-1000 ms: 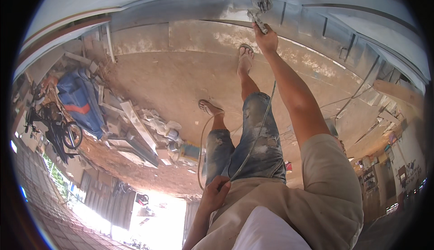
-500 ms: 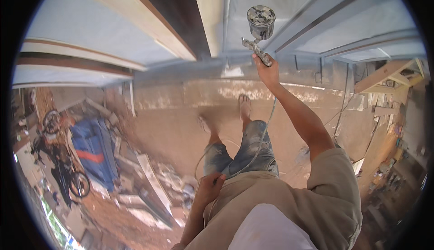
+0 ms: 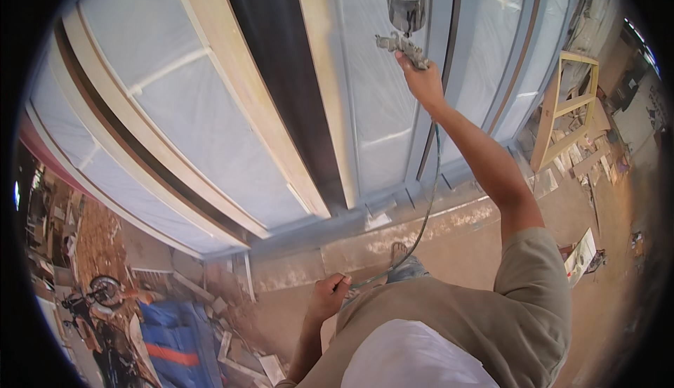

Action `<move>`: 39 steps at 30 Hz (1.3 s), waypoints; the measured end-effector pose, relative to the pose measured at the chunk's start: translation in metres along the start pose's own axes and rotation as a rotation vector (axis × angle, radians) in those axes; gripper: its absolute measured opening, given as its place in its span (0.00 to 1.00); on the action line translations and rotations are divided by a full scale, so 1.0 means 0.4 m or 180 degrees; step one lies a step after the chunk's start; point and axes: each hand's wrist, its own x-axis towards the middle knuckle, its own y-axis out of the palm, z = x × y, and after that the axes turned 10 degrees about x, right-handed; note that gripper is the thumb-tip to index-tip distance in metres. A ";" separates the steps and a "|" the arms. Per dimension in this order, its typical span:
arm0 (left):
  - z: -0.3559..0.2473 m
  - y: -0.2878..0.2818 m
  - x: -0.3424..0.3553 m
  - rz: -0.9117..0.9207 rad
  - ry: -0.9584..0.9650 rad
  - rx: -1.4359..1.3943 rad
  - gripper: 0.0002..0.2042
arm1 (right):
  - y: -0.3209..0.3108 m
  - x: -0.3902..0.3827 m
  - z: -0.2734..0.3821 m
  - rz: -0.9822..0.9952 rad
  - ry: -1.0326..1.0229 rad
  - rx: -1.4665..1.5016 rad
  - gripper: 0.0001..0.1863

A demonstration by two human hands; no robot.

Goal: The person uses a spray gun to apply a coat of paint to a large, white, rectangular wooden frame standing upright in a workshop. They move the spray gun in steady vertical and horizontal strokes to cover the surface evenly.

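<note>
My right hand (image 3: 425,82) is raised and closed around the handle of a spray gun (image 3: 404,47), whose paint-splattered metal cup (image 3: 406,9) sits on top. The gun is held upright in front of a tall panel covered with clear plastic film (image 3: 382,93), framed in grey-painted wood. From its handle a thin green air hose (image 3: 427,212) hangs down and curves back to my left hand (image 3: 330,297). That hand is closed at waist height, with the hose running to its fingers.
To the left stand film-covered frames with bare pale wood (image 3: 239,100) beside a dark gap (image 3: 288,93). An unpainted wooden frame (image 3: 569,107) leans at right. A motorbike (image 3: 105,325), a blue tarp (image 3: 172,339) and wood scraps lie at lower left. A low ledge (image 3: 449,212) runs below the panels.
The view has tilted up, bringing more of the panels in and hiding most of my legs. My right hand still holds the spray gun, now higher against the panel. My left hand stays near my waist.
</note>
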 end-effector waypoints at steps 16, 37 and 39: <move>-0.076 -0.032 0.064 -0.0154 0.0209 -0.0498 0.14 | -0.100 0.385 0.579 -0.0742 -0.1659 0.1087 0.26; -0.088 -0.051 0.027 -0.0209 0.0083 -0.0727 0.15 | -0.015 0.340 0.509 -0.0650 -0.1309 0.0763 0.26; -0.045 -0.051 0.002 -0.0212 0.0065 -0.0539 0.14 | 0.002 0.265 0.413 -0.0555 -0.0968 0.0620 0.27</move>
